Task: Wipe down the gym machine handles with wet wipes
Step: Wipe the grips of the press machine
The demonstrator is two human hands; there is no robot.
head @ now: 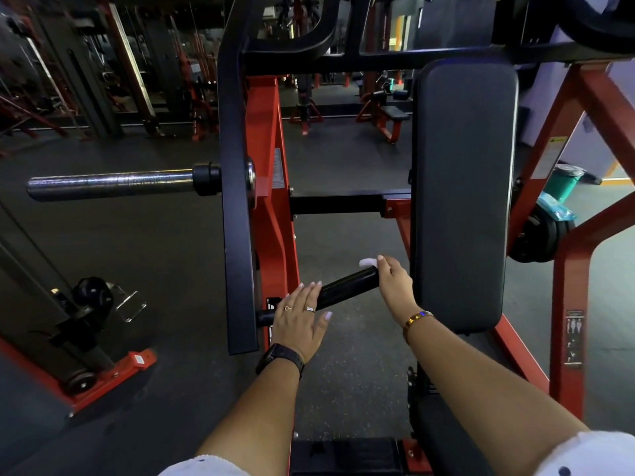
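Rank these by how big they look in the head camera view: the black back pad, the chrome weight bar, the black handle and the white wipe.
1. black back pad, clearly largest
2. chrome weight bar, longer than the handle
3. black handle, partly covered
4. white wipe, only a bit shows

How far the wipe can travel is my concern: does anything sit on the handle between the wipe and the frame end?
Yes: the left hand lies flat on the handle near the frame. The right hand holds the wet wipe at the free end; the stretch between the hands is bare.
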